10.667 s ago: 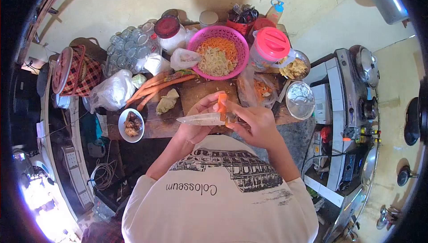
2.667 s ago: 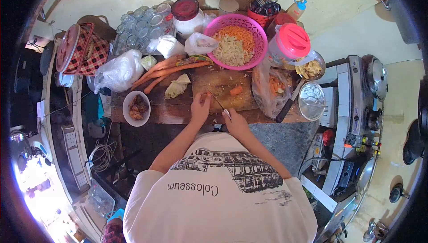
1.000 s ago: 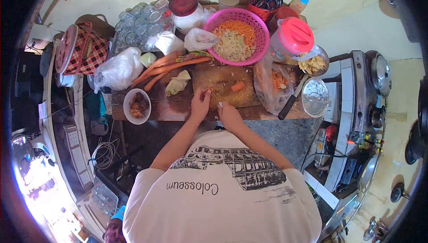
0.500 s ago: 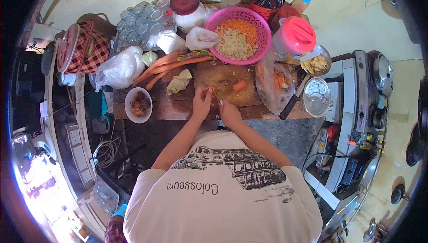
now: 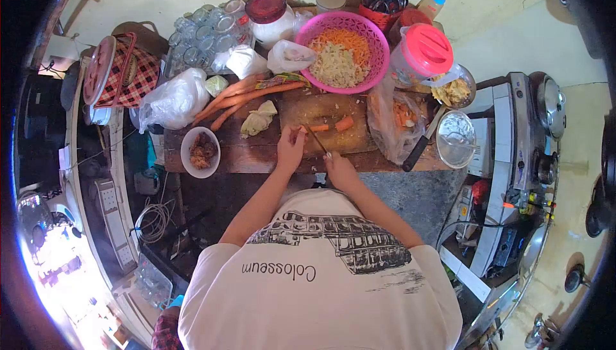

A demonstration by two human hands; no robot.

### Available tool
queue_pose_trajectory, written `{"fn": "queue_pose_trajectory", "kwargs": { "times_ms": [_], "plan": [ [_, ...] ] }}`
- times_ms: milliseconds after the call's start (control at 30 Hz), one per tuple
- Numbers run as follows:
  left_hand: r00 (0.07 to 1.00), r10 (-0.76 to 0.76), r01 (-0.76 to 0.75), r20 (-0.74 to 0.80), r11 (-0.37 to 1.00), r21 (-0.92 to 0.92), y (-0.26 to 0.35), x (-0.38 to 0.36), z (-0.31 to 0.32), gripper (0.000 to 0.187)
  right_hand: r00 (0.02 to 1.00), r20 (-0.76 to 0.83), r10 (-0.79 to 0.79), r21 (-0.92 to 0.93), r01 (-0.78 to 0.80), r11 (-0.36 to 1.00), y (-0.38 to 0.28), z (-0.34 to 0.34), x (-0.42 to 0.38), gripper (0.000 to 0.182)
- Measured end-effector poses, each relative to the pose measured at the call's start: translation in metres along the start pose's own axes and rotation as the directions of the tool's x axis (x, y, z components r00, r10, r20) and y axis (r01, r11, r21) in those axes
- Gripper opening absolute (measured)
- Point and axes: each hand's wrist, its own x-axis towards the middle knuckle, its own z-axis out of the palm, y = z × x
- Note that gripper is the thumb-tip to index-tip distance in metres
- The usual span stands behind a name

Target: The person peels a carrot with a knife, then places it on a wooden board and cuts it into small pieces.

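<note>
My left hand (image 5: 292, 146) is closed at the fingertips on a carrot (image 5: 303, 130) over the wooden cutting board (image 5: 324, 106). My right hand (image 5: 341, 171) grips a knife (image 5: 317, 139) by its handle, and the narrow blade slants up to the carrot by my left fingertips. Just right of the blade, a cut carrot piece (image 5: 319, 128) lies on the board. Beside it rests a thicker carrot chunk (image 5: 344, 123). Left of the board are a wilted cabbage leaf (image 5: 258, 119) and several long whole carrots (image 5: 247, 98).
A pink basket (image 5: 384, 61) of shredded vegetables stands behind the board. To the right are a plastic bag (image 5: 398, 138) of carrot scraps, a large black-handled knife (image 5: 417, 152) and a metal bowl (image 5: 456, 139). A white bowl (image 5: 187, 157) of food sits front left.
My right hand has shifted slightly right, and the knife blade now shows plainly. A cut carrot piece now lies in view between my left fingertips and the thicker chunk.
</note>
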Motion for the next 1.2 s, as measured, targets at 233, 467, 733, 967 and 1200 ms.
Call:
{"fn": "queue_pose_trajectory", "kwargs": {
  "times_ms": [233,467,733,967,1200],
  "plan": [
    [0.996,0.088,-0.088,-0.008,0.996,-0.001,-0.012,0.004,-0.001,0.012,1.000,-0.005,-0.016,0.023,0.017,1.000,-0.019,-0.009,-0.016,0.033],
    [0.996,0.089,-0.089,-0.020,0.996,0.021,-0.015,0.006,-0.003,0.012,0.999,0.018,-0.038,-0.014,0.038,0.999,-0.021,-0.010,-0.018,0.033],
    [0.999,0.043,-0.042,-0.022,0.999,0.012,-0.011,0.003,-0.002,0.011,0.999,0.046,0.001,-0.055,0.002,0.999,-0.022,-0.007,-0.018,0.031],
    [0.993,0.114,-0.115,-0.042,0.993,-0.007,0.004,-0.005,0.000,0.008,0.999,0.033,0.003,-0.067,-0.001,0.998,-0.033,-0.009,-0.020,0.030],
    [0.997,0.080,-0.080,-0.022,0.996,-0.031,-0.005,0.000,-0.001,0.009,0.999,0.018,-0.039,-0.036,0.039,0.999,-0.026,0.000,-0.016,0.029]
  ]
}}
